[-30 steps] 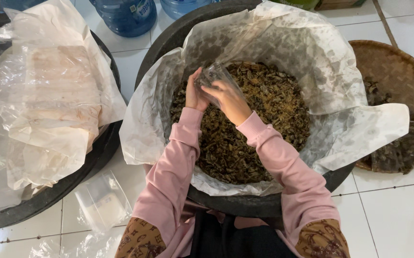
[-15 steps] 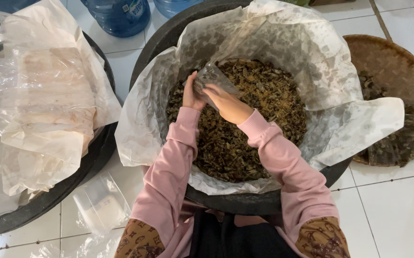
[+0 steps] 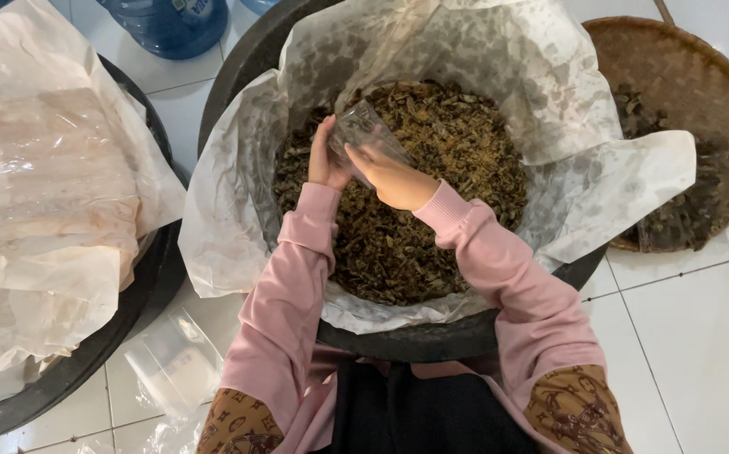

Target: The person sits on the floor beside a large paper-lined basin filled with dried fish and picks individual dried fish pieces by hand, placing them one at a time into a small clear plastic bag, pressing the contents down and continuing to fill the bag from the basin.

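The small clear plastic bag [image 3: 367, 134] now sits slightly higher and further left over the dried leaves [image 3: 398, 219] than a second ago; both hands have moved with it and the hold is unchanged. By appearance, the bag is being opened or positioned at the heap; its contents cannot be made out.

Location: the bag is above the far-left part of the leaf heap, inside the large black tub [image 3: 415, 340] lined with white paper [image 3: 549, 101].

Left hand [image 3: 325, 160]: raised, fingers curled, grip closed on the bag's left edge. Forearm rises steeply from the near rim in a pink sleeve [image 3: 285, 311].

Right hand [image 3: 390, 176]: fingers closed over the bag's near side, thumb side upward, wrist bent inward toward the left hand. The two hands are almost touching.

Surroundings: a second tub holding crumpled plastic sheeting [image 3: 53, 193] stands at the left; a woven basket [image 3: 701, 92] with more leaves at the right; a blue water bottle [image 3: 171, 25] beyond; spare clear bags [image 3: 171, 370] lie on the tiled floor [image 3: 701, 336].
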Available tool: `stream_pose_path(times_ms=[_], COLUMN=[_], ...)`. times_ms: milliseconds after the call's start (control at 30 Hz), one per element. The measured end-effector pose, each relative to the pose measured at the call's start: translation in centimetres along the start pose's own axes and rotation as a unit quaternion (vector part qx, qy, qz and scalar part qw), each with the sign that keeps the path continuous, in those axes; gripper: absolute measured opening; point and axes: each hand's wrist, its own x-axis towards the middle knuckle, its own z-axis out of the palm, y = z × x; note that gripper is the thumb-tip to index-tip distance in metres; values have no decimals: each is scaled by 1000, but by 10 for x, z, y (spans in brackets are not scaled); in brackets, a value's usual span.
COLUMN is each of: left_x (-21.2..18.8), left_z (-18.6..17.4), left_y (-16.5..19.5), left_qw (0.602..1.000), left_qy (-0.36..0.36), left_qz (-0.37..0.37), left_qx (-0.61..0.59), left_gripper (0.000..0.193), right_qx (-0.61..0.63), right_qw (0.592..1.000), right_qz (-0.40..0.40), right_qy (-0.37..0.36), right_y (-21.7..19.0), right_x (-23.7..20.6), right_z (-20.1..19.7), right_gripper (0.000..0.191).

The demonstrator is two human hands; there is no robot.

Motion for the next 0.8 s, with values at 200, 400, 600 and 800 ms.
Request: stream_pose_path(times_ms=[200,400,600,800], left_x=[13,20,21,21], left_z=[-24,-35,-44,-45], left_y=[6,11,9,16], left_qw=[999,995,979,968], left_qy=[33,73,163,195], left_qz=[0,3,-45,-46], left_qx=[7,-61,-110,-152], left_gripper=[40,44,51,68], right_qx=[66,177,52,-14], right_qw=[986,941,904,878], right_qz=[68,253,391,367], right_qy=[-139,-137,-166,-307], right_y=[-24,9,86,98], right_x=[-55,-120,-145,-169], right_z=[-97,-191,-102,-15], right_gripper=[65,35,25,32])
